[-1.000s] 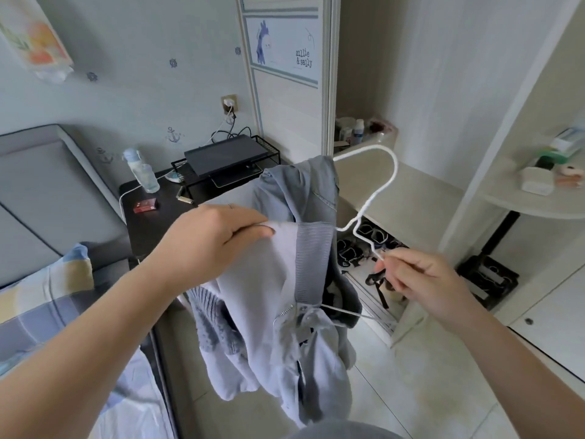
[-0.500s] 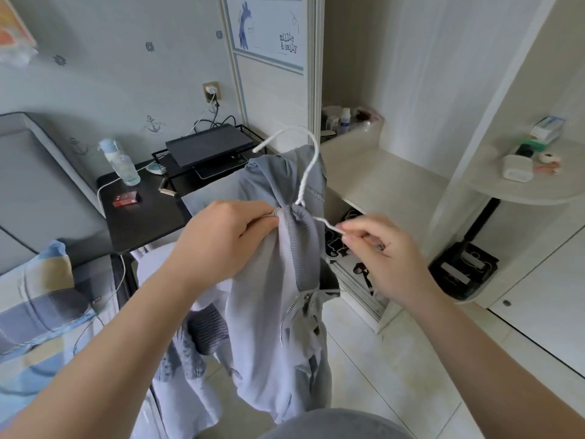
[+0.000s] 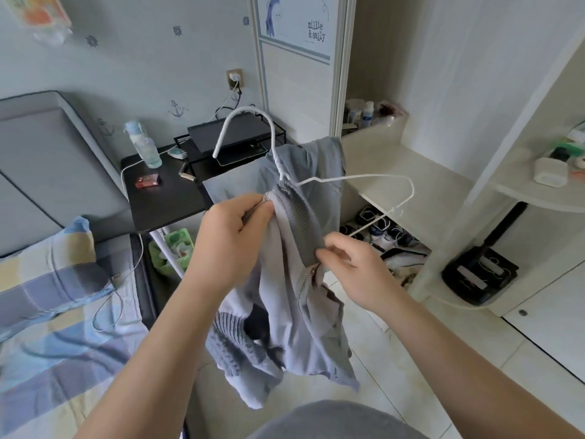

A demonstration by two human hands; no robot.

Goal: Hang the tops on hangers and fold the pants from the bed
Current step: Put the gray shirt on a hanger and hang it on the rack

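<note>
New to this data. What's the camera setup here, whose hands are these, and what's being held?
There is no robot: a person works with bare hands, and the single picture comes from a wide-angle camera worn on the head, looking forward and down.

The left hand pinches the ribbed collar of a grey zip jacket. The right hand grips the same collar lower down, near the zipper. A white wire hanger is partly inside the jacket: one shoulder is under the fabric, the other sticks out bare to the right, and the hook points up.

Around them: a bed with checked bedding at the left, a black side table with a water bottle, and open wardrobe shelves at the right.
</note>
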